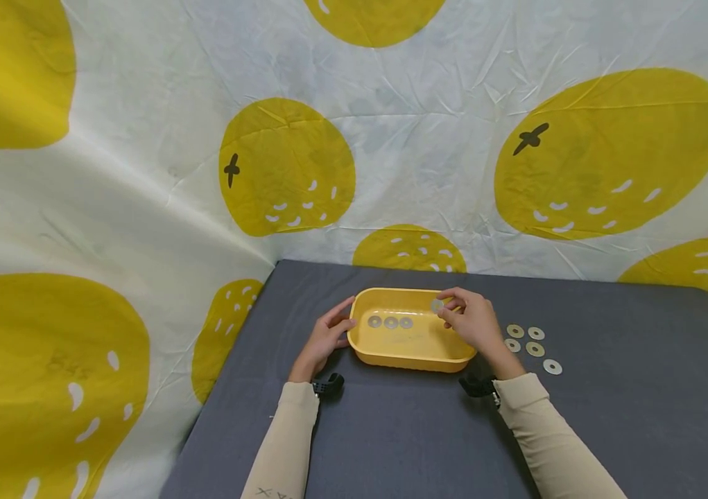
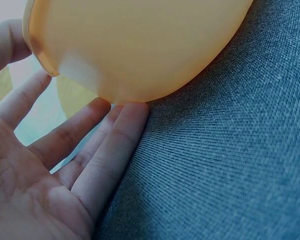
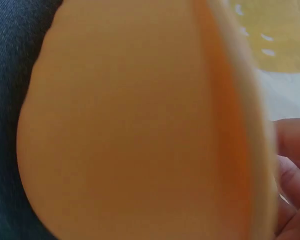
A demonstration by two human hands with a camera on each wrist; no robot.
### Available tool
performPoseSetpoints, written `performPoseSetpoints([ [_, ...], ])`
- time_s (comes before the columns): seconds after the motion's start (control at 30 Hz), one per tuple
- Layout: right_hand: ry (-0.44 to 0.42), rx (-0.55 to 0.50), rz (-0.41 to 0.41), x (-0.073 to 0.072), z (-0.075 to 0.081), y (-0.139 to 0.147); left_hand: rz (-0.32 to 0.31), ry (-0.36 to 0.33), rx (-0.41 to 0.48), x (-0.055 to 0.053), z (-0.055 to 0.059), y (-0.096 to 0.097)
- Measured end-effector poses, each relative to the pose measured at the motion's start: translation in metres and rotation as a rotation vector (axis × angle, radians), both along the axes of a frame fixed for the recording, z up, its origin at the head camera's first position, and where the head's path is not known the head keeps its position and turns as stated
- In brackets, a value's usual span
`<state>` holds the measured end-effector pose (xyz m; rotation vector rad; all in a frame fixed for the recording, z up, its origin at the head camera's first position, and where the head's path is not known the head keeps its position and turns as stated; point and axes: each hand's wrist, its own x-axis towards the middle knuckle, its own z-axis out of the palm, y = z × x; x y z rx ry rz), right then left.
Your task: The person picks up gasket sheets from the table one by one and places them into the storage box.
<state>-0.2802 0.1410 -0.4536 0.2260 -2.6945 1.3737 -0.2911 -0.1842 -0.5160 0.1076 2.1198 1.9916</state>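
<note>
A yellow plastic tray point(image 1: 412, 362) with a raised rim sits on the cloth. Three flat metal washers point(image 1: 390, 322) lie in a row on its floor. My right hand point(image 1: 475, 322) is over the tray's right end, pinching another washer point(image 1: 437, 305) between thumb and fingertips. In the right wrist view the tray's wall point(image 3: 130, 130) hides most of that hand and the held washer. At the tray's left end my left hand point(image 1: 324, 339) touches the wall. Seen from the left wrist, its fingers point(image 2: 110, 145) are nearly straight, fingertips against the wall, thumb at the rim.
Several more washers point(image 1: 534, 348) lie loose on the dark grey cloth point(image 1: 628, 388), right of the tray. Behind the table hangs a white sheet point(image 1: 416, 166) printed with yellow fruit. Each wrist wears a black band.
</note>
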Motion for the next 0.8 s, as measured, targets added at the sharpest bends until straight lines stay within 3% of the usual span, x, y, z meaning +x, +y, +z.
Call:
performPoseSetpoints([
  [0.43,-0.009,0.067,0.030,-0.013,-0.014,-0.031,0.004,0.013,0.001,0.000,0.001,-0.002],
  [0.8,-0.037,0.214,0.018,-0.022,-0.025,-0.035,0.000,0.010,0.005,0.000,0.002,0.000],
])
